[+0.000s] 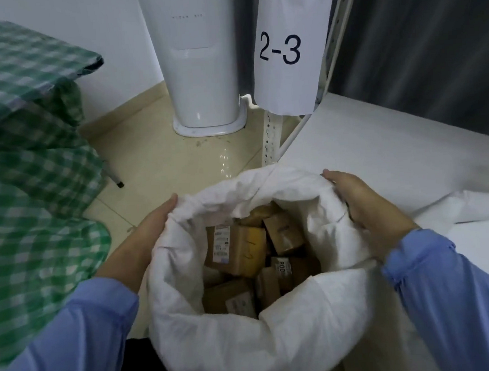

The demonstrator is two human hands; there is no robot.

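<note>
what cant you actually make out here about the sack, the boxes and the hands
- Left hand, head view: its fingers are hidden behind the rolled rim of the white sack, so the grip is unclear.
- Cardboard boxes: the lower ones are covered by the upper ones and the sack wall, so there is no count.
- Labels: too small and blurred to read.
- Sack bottom: cut off by the lower frame edge.
</note>
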